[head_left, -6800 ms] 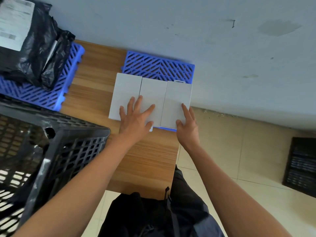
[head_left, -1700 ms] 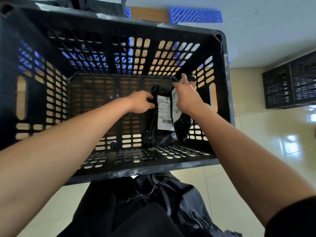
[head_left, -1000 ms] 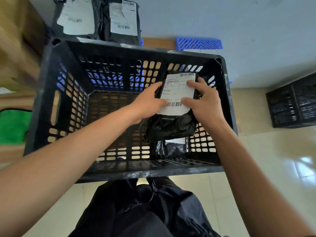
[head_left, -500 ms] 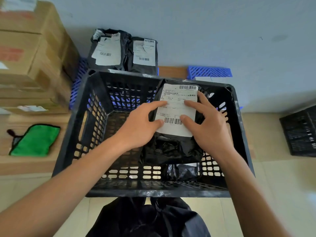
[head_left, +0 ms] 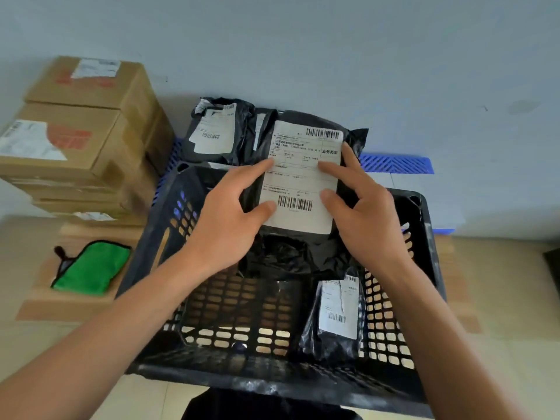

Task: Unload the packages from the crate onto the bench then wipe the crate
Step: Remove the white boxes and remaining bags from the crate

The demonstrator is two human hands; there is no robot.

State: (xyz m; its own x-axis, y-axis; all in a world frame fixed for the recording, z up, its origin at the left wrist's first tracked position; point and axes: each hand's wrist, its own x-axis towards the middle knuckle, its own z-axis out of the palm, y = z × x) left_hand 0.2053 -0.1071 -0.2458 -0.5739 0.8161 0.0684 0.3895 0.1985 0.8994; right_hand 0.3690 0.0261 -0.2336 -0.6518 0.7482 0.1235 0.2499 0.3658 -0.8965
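Note:
I hold a black plastic package [head_left: 298,250] with a large white shipping label above the black crate [head_left: 281,380]. My left hand [head_left: 225,218] grips its left edge and my right hand [head_left: 362,216] grips its right edge, thumbs on the label. One more black package [head_left: 335,316] leans against the crate's right wall inside. Behind the crate, two black packages [head_left: 218,131] lie on a blue slatted mat on the bench. A green cloth [head_left: 91,266] lies on the bench at the left.
Several brown cardboard boxes [head_left: 81,131] are stacked at the left against the grey wall. A second blue mat [head_left: 397,163] with white boxes lies behind the crate at the right. A dark crate edge [head_left: 553,262] shows on the tiled floor at far right.
Both hands lifted the labelled package from the crate's floor up above its far rim, toward the packages on the bench. A second package now shows in the crate.

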